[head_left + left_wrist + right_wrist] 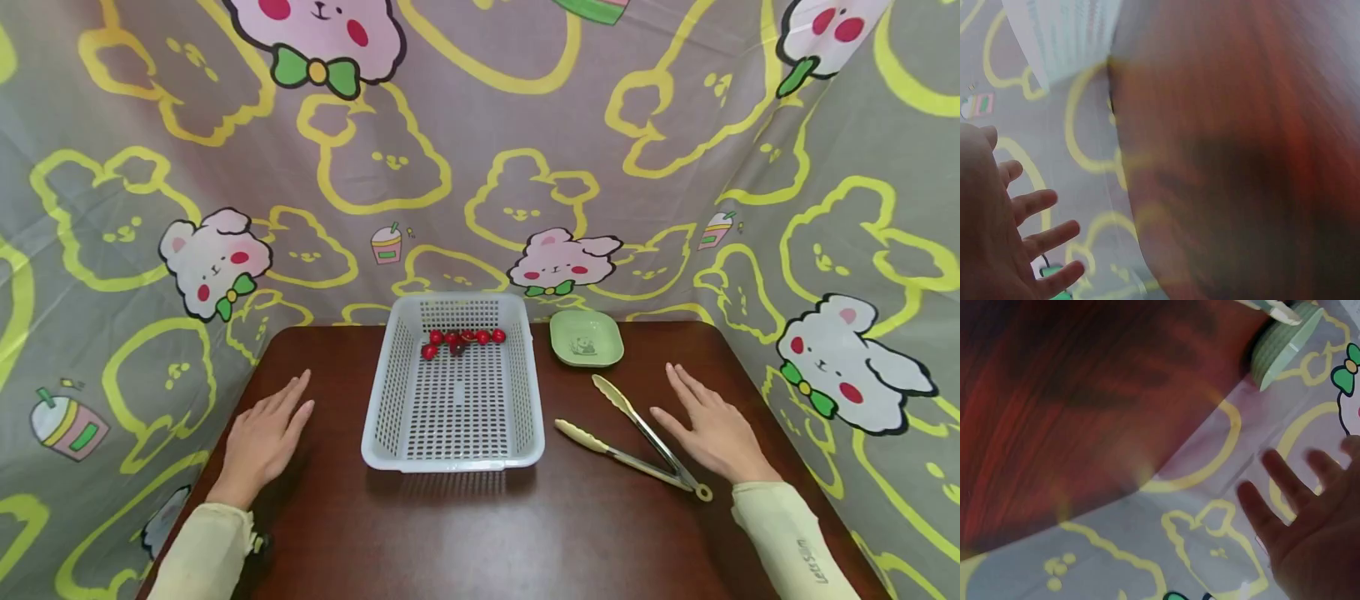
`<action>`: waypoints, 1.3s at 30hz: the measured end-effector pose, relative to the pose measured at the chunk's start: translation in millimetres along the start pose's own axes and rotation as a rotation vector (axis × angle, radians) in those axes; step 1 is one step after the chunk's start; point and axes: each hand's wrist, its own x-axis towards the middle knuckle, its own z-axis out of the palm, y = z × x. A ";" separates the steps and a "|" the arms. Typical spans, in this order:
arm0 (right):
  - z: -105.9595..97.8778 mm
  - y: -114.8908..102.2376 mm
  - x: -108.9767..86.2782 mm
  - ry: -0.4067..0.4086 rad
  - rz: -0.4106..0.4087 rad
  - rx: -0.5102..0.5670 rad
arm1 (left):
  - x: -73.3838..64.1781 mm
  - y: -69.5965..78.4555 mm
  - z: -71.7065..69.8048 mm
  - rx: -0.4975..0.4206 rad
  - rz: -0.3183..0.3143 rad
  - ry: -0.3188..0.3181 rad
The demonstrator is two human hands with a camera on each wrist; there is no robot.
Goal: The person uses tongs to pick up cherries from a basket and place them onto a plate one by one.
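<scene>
My left hand (262,437) is held over the left side of the table with its fingers straight, holding nothing. My right hand (712,429) spreads its fingers over the right side, just beside a pair of tongs (637,462). The tongs lie spread on the table, with metal arms and pale yellow tips pointing away from me. Between the hands stands a white plastic basket (381,400) with perforated walls. Several red cherries (482,337) lie inside it, toward the far end. A small green dish (587,358) with a drawn picture sits behind the tongs.
The dark brown wooden table (457,542) has rounded far corners. Patterned cloth (465,125) with cartoon animals hangs behind it and along both sides. In the right wrist view, the dish (1285,350) stands near the table's far edge.
</scene>
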 end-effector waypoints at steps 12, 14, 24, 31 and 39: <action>28.4 -18.1 -11.9 -0.178 0.048 0.036 | 44.4 59.7 8.2 -0.187 -0.048 -0.119; 31.8 -19.7 -14.1 -0.169 0.034 0.026 | 49.5 67.9 10.8 -0.209 -0.055 -0.126; 45.3 -18.5 -18.0 -0.137 -0.040 0.012 | 64.0 99.7 23.7 -0.262 -0.104 -0.183; 47.0 -10.0 -18.4 -0.159 -0.087 -0.023 | 67.0 111.3 34.6 -0.389 -0.115 -0.131; 46.9 -6.1 -15.7 -0.192 -0.109 -0.001 | 68.1 117.7 37.3 -0.427 -0.143 -0.138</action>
